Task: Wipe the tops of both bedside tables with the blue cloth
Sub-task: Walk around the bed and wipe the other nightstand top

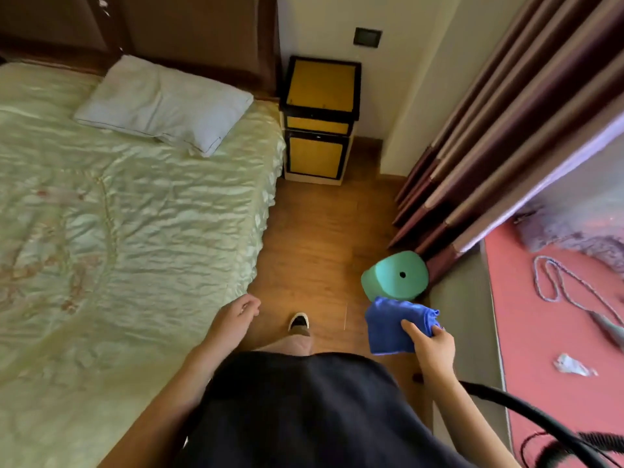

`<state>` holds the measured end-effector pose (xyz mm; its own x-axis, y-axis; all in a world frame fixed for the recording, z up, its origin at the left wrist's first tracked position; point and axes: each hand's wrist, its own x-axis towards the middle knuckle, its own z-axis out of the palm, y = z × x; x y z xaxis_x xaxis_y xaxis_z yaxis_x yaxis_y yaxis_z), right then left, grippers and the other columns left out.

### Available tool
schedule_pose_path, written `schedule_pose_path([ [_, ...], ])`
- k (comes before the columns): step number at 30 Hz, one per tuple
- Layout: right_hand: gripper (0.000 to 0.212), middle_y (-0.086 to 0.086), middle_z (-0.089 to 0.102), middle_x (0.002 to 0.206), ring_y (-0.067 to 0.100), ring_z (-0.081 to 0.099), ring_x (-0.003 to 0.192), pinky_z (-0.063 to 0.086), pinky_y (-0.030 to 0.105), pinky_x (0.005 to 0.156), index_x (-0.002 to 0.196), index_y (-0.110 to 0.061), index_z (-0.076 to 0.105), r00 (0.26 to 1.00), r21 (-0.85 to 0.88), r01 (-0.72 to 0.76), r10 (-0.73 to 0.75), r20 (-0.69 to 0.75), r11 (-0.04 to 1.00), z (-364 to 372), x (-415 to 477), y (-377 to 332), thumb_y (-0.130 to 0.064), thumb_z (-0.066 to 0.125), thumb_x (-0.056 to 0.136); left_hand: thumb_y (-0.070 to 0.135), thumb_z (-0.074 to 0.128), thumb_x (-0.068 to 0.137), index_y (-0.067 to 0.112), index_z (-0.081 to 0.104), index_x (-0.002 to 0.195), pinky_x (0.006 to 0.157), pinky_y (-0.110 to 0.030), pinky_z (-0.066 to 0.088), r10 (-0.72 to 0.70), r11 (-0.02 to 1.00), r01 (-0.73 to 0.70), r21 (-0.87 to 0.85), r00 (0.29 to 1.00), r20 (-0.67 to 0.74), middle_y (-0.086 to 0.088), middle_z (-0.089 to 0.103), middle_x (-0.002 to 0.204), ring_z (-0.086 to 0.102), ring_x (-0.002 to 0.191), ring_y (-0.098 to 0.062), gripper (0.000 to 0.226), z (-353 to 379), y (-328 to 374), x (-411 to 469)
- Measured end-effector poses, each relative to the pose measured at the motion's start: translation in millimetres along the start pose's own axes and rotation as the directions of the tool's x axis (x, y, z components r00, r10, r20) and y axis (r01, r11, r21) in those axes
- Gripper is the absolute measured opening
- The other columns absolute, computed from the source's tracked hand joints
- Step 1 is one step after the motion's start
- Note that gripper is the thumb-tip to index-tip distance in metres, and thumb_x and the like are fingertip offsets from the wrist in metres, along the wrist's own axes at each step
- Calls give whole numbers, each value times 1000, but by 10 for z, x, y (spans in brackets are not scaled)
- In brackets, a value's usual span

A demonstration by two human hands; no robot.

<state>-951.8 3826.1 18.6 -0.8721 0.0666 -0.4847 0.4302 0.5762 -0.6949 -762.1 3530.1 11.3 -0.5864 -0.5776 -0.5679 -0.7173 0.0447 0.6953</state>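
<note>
A yellow bedside table with black trim stands against the far wall, right of the bed's headboard, its top bare. My right hand grips a folded blue cloth at waist height, well short of the table. My left hand hangs beside the bed's edge with loosely curled fingers and nothing in it. Only one bedside table is in view.
The bed with a pale green cover and a white pillow fills the left. A wooden floor strip leads to the table. A green plastic stool stands on the right by the curtains. A pink ledge lies far right.
</note>
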Motion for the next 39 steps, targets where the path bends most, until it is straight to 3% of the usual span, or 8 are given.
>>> schedule_pose_path([
  [9, 16, 11, 64, 74, 26, 60, 73, 44, 32, 71, 84, -2, 66, 993, 63, -38, 44, -107, 997, 340, 1019, -1168, -16, 73, 80, 32, 43, 99, 30, 64, 99, 86, -29, 48, 161, 982, -171, 78, 980, 117, 8, 67, 97, 63, 93, -8, 21, -439, 1427, 1426],
  [13, 19, 14, 67, 79, 26, 62, 74, 49, 36, 73, 83, -1, 67, 995, 43, -33, 36, -88, 999, 660, 1634, -1724, -18, 75, 77, 29, 48, 98, 25, 67, 96, 88, -32, 49, 107, 991, -113, 67, 991, 86, 6, 72, 93, 67, 92, -10, 19, -554, 1603, 2045],
  [18, 29, 6, 56, 62, 20, 50, 59, 43, 38, 61, 70, 1, 60, 1000, 29, -15, 15, 12, 999, 1165, 2528, -2546, -21, 77, 76, 23, 52, 96, 27, 66, 85, 81, -31, 48, -33, 999, 33, 31, 999, -19, 4, 72, 89, 67, 88, -13, 19, -663, 1790, 2858],
  [22, 17, 10, 63, 79, 25, 60, 77, 43, 31, 71, 83, -5, 61, 993, 17, 53, -54, 100, 998, 1508, 3174, -3351, -14, 75, 79, 41, 47, 87, 10, 65, 87, 81, -47, 49, -127, 992, 127, 7, 990, -66, -11, 70, 83, 66, 84, -32, 36, -840, 2066, 3439],
  [28, 28, 9, 63, 90, 27, 60, 83, 50, 40, 79, 102, -1, 65, 973, -22, 99, -92, 213, 995, 1903, 3966, -4441, -19, 73, 82, 22, 49, 97, 17, 67, 87, 83, -46, 49, -141, 990, 140, -16, 981, -134, -5, 72, 85, 66, 84, -25, 21, -1096, 2827, 4259],
  [33, 31, 14, 66, 102, 31, 62, 91, 52, 47, 88, 109, -1, 65, 968, 0, 126, -123, 220, 992, 2312, 4470, -5138, -17, 72, 84, 22, 55, 95, 16, 66, 105, 81, -35, 45, 10, 990, 9, 141, 991, -130, -3, 64, 106, 61, 92, -22, 16, -1282, 3402, 5109],
  [36, 15, 15, 67, 92, 32, 64, 87, 52, 52, 86, 93, -7, 66, 972, -22, 123, -116, 207, 992, 2626, 4803, -5465, -16, 72, 83, 24, 57, 94, 15, 61, 120, 83, -32, 43, 55, 980, -40, 193, 996, -73, -5, 59, 119, 59, 95, -21, 28, -1375, 3631, 5785],
  [39, 15, 16, 66, 83, 33, 63, 79, 52, 56, 81, 85, -4, 65, 980, -31, 106, -99, 171, 994, 3014, 5176, -5751, -17, 72, 83, 33, 53, 92, 11, 54, 132, 98, -38, 44, 82, 976, -74, 204, 996, -35, -9, 54, 132, 57, 113, -26, 45, -1444, 3847, 6487],
])
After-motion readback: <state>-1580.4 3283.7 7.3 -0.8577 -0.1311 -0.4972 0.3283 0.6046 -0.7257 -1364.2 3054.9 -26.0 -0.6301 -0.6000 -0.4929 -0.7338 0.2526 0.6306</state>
